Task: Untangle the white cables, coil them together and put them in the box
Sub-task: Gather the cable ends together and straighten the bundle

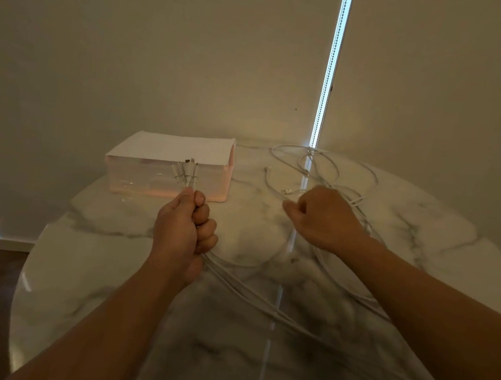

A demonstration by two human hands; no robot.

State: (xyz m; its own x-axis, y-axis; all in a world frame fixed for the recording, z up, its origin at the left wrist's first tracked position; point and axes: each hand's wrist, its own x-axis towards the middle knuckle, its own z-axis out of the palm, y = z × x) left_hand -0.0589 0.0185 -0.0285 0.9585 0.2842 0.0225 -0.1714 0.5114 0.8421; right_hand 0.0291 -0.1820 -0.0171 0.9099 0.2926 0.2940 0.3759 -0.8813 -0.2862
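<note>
Before the box point(136, 175), white cables point(184, 177) are gripped by the left hand point(185, 229). The right hand point(325, 218) is curled over the worktop point(105, 266); its hold cannot be told.

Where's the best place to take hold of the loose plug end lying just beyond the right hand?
Probably pinch the cord just behind the loose plug, coming from above with the right hand: it lies flat on the table, tip pointing left, cord trailing right.
</note>
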